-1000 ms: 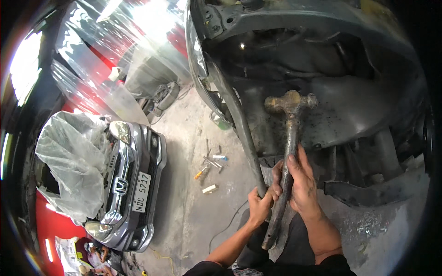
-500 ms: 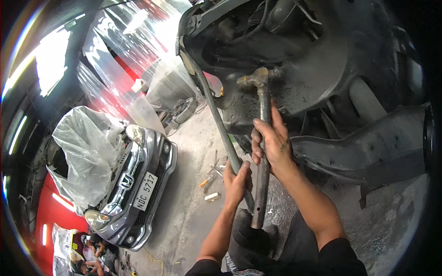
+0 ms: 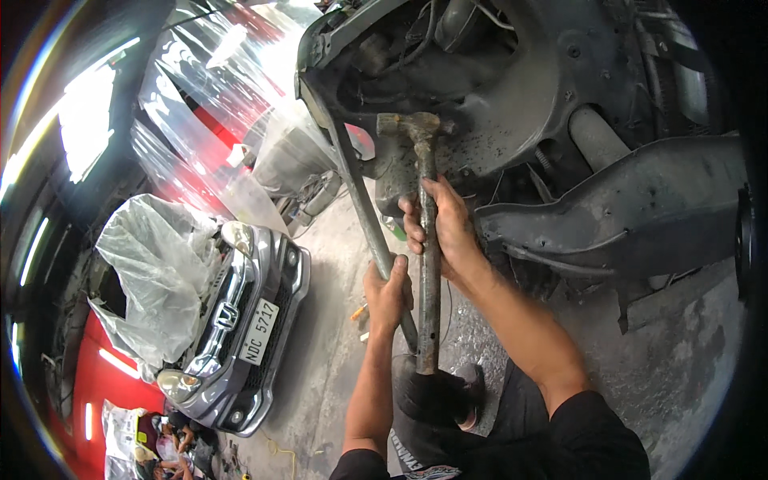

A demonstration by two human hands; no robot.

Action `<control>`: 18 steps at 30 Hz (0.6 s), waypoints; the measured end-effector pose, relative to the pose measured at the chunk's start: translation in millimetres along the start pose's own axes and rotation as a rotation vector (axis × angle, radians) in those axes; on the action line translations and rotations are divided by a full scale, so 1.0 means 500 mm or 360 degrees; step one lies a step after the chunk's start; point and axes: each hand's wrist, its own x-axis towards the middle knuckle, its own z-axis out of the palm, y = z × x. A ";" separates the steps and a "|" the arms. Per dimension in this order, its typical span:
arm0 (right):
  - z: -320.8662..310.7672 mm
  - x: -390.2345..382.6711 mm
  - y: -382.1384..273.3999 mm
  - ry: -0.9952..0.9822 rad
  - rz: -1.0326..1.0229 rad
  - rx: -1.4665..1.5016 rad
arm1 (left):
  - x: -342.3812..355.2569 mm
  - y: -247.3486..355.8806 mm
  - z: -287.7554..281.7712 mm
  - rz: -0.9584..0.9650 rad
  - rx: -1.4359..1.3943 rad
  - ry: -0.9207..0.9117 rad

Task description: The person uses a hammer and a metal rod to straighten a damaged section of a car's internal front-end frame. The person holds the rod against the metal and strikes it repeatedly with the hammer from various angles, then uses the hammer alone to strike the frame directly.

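Note:
My right hand grips the rusty metal handle of a heavy hammer, whose head rests against the dirty underside of a raised vehicle. My left hand is wrapped around a long steel bar that slants up and left into the vehicle's chassis. The two shafts cross just below my left hand. Both forearms rise from the bottom edge.
A grey suspension arm juts out at the right. A silver car, partly under clear plastic sheeting, stands at the left on the concrete floor. Small tools lie on the floor behind my left hand.
The hammer head has risen closer to the chassis. My right hand slid up the handle, and the view has tilted further up toward the vehicle's underside.

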 end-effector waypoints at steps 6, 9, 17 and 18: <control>-0.016 0.010 0.020 -0.0030 0.0025 -0.0071 | 0.018 -0.009 -0.021 0.0000 0.0058 -0.0043; 0.012 0.012 0.032 -0.0003 0.0027 -0.0013 | 0.025 -0.023 -0.037 0.0107 0.0127 -0.0006; -0.005 0.051 0.023 0.0007 0.0087 0.0009 | -0.006 0.016 -0.048 -0.0007 0.0071 -0.0077; 0.002 0.048 0.025 0.0044 0.0089 0.0000 | -0.010 0.021 -0.053 -0.0008 0.0075 -0.0073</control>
